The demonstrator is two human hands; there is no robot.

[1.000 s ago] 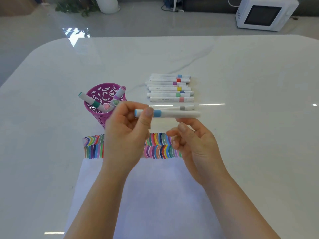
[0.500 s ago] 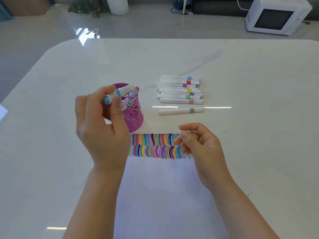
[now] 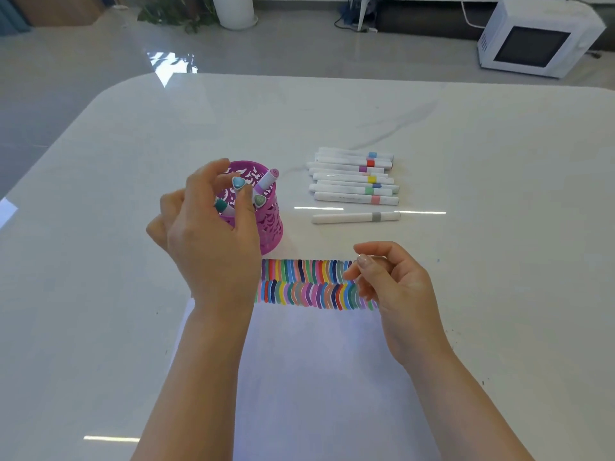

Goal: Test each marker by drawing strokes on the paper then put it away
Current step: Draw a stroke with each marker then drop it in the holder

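Note:
My left hand (image 3: 206, 241) hovers over the purple lattice cup (image 3: 270, 227), fingers loosened and spread. A light-blue-capped marker (image 3: 238, 183) stands in the cup between my thumb and index finger, beside other markers. My right hand (image 3: 396, 287) hangs loosely curled and holds nothing, above the right end of two rows of coloured strokes (image 3: 309, 281) at the top of the white paper (image 3: 316, 361). A grey-banded marker (image 3: 356, 217) lies alone on the table beyond the paper. Behind it lies a row of several white markers (image 3: 352, 176) with coloured bands.
The white glossy table (image 3: 499, 227) has a rounded far-left corner. On the floor beyond it stand a white microwave (image 3: 532, 44) at the right and a white plant pot (image 3: 234, 10) at the back left.
My left hand carried the light-blue marker from in front of me over to the cup, and the marker now stands in it. My left fingers have loosened. My right hand stayed over the paper.

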